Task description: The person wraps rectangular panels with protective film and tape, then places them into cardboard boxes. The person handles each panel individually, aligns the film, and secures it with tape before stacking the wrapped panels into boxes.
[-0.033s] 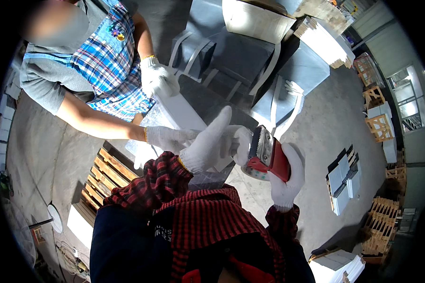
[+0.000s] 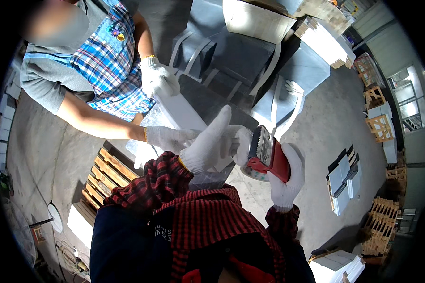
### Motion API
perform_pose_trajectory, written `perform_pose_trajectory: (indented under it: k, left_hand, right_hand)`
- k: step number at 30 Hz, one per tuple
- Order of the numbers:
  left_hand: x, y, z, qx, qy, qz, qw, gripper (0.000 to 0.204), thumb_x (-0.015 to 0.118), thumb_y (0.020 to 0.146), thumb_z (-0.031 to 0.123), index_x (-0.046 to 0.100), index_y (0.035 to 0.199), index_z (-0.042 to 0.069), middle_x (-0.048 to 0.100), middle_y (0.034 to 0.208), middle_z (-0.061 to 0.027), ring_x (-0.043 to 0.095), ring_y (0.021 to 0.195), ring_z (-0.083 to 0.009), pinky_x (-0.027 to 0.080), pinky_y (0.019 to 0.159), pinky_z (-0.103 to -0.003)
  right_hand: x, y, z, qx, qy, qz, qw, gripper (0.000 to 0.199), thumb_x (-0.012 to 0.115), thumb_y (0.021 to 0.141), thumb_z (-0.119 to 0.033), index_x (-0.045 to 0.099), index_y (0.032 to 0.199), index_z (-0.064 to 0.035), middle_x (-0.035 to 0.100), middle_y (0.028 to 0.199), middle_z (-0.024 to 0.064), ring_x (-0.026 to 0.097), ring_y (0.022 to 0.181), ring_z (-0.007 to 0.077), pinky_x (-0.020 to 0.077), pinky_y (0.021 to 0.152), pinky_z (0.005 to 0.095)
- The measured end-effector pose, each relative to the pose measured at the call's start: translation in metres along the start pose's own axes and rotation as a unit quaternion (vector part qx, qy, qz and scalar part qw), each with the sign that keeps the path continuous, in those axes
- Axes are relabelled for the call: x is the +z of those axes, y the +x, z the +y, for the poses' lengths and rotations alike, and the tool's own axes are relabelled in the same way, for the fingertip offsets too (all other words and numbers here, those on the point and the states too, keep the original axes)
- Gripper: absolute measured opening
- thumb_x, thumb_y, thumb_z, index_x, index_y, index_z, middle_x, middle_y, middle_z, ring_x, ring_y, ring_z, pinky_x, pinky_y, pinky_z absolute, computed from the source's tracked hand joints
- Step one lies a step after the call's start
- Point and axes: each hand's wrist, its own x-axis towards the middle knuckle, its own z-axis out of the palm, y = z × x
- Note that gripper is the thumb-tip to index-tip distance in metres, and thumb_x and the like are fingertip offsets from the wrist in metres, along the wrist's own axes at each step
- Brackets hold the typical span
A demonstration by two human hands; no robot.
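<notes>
My right hand (image 2: 286, 183), in a white glove, grips a red tape dispenser (image 2: 268, 156) with a toothed metal blade, held against the near end of a white box (image 2: 184, 114). My left hand (image 2: 211, 141), also gloved, lies flat with its fingers stretched out on the box beside the dispenser. A co-worker in a plaid apron stands at the left. One of their gloved hands (image 2: 159, 80) rests on the far end of the box, and the other gloved hand (image 2: 169, 138) holds its near side, close to my left hand.
Dark grey packages bound with white straps (image 2: 224, 59) lie behind the box. A wooden pallet (image 2: 107, 175) sits at the lower left. Stacked pale tiles (image 2: 343, 183) and wooden crates (image 2: 378, 126) stand on the concrete floor at the right.
</notes>
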Motion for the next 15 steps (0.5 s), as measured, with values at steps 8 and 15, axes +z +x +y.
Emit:
perform_pose_trajectory:
  k: [8,15]
  left_hand:
    - [0.019,-0.013,0.014,0.075,0.265,0.066,0.959,0.023,0.061,0.099,0.028,0.065,0.097,0.005,0.059,0.083,0.0035,0.052,0.076,-0.0064,0.044,0.07,-0.024]
    - [0.004,-0.072,0.077,0.09,0.447,0.183,0.871,0.024,0.065,0.094,0.017,0.067,0.112,0.002,0.069,0.097,-0.0034,0.065,0.086,-0.0113,0.054,0.074,-0.026]
  right_hand:
    - [-0.019,0.021,-0.038,-0.011,-0.03,-0.194,0.981,0.063,0.076,0.069,-0.008,0.058,0.128,-0.001,0.057,0.119,0.0225,0.061,0.1,0.0365,0.0515,0.085,0.0415]
    - [-0.023,0.011,-0.076,-0.016,-0.08,-0.225,0.971,0.055,0.07,0.066,-0.001,0.063,0.121,-0.0046,0.055,0.11,0.0213,0.06,0.095,0.0383,0.0509,0.077,0.0414]
